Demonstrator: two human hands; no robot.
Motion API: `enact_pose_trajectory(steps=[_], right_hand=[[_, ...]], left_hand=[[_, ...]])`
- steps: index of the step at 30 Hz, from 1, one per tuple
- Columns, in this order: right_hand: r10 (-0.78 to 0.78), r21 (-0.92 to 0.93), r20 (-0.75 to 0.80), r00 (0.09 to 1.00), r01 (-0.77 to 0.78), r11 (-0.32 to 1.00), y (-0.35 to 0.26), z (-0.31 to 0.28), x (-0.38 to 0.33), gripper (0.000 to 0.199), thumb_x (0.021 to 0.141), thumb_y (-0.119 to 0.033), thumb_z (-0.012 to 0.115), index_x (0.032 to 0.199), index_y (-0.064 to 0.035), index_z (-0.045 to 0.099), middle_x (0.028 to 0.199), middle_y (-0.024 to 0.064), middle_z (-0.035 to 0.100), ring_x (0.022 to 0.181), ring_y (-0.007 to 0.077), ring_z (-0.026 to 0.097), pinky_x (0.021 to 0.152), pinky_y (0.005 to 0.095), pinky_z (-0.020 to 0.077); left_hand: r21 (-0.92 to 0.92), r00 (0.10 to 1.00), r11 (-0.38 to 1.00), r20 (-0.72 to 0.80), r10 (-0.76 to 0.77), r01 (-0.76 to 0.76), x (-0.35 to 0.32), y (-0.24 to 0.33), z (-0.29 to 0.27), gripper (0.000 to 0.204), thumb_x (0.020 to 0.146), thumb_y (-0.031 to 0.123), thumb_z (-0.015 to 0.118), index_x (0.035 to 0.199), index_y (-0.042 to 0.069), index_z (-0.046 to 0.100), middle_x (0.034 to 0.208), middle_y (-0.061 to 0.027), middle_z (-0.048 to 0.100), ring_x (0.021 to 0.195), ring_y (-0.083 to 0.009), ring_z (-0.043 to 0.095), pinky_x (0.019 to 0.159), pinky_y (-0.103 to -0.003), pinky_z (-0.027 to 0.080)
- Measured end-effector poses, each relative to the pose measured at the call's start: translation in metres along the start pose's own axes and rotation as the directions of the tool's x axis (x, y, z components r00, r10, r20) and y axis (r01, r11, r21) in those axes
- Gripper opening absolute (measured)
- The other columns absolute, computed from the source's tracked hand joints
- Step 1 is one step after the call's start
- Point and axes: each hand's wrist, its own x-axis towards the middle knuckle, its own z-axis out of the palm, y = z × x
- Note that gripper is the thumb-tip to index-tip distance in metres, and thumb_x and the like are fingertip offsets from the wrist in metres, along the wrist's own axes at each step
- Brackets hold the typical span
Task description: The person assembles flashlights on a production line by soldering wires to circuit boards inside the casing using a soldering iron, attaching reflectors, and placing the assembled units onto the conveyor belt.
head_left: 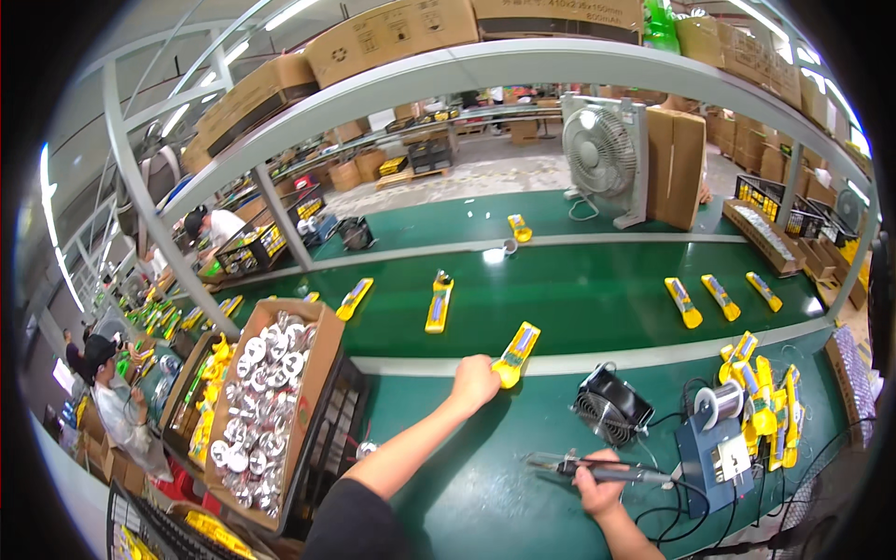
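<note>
My left hand (476, 381) reaches forward to the rail at the conveyor's near edge. Its fingers close on the lower end of a yellow plastic housing (516, 355) with a lighter strip along its inside. Over the green bench (467, 504), my right hand (600, 481) is wrapped round the dark handle of a soldering iron (630, 472), whose front end points left. Its tip area is too blurred to make out fully. Beside the right hand stands a blue-grey soldering station (702, 467), with a spool of solder wire (719, 403) at its top.
Several yellow housings (439, 303) lie spaced along the green conveyor (569, 280). A small black fan (611, 403) stands before a pile of yellow housings (770, 411). At left, a cardboard box (322, 359) holds shiny round parts. Cables trail at right; a shelf beam (523, 58) spans overhead.
</note>
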Motion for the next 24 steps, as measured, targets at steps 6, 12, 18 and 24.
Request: enact_pose_trajectory(steps=[6,12,18,24], right_hand=[[0.070,0.249,-0.040,0.997,-0.058,0.967,-0.044,0.010,-0.005,0.013,0.073,-0.008,0.055,0.077,0.0020,0.048,0.061,0.0090,0.053,0.045,0.0094,0.051,0.040,0.0194,0.0410],[0.049,0.278,0.032,0.998,-0.056,0.959,-0.044,0.018,-0.018,0.015,0.075,-0.011,0.054,0.080,0.0010,0.046,0.065,0.0087,0.052,0.043,0.0089,0.048,0.037,0.0179,0.0381],[0.069,0.268,0.019,0.997,-0.072,0.961,-0.033,0.022,-0.012,0.020,0.076,-0.016,0.054,0.083,-0.0010,0.044,0.069,0.0067,0.051,0.042,0.0072,0.045,0.035,0.0163,0.0358],[0.075,0.217,0.011,0.997,-0.076,0.973,-0.033,0.024,-0.008,0.015,0.077,-0.014,0.053,0.080,-0.0017,0.044,0.060,0.0040,0.048,0.038,0.0062,0.043,0.032,0.0151,0.0322]], left_hand=[[-0.100,0.987,0.984,0.073,-0.142,0.149,-0.193,0.001,-0.077,0.024,0.070,0.019,0.053,0.059,-0.002,0.052,0.055,-0.0209,0.051,0.054,-0.0378,0.052,0.051,-0.044,0.041],[-0.286,0.951,0.927,-0.119,-0.287,0.244,-0.310,0.005,-0.081,0.013,0.069,0.011,0.062,0.074,-0.001,0.062,0.050,-0.0116,0.052,0.041,-0.0217,0.049,0.042,-0.031,0.039],[-0.213,0.938,0.973,-0.310,-0.154,0.089,-0.315,0.003,-0.077,0.007,0.070,0.009,0.062,0.074,0.003,0.062,0.060,-0.0104,0.054,0.056,-0.0266,0.054,0.051,-0.035,0.043],[-0.280,0.950,0.958,-0.310,-0.032,-0.059,-0.317,0.002,-0.067,0.010,0.071,0.004,0.063,0.080,0.005,0.063,0.084,-0.0078,0.058,0.073,-0.0225,0.059,0.065,-0.028,0.048]])
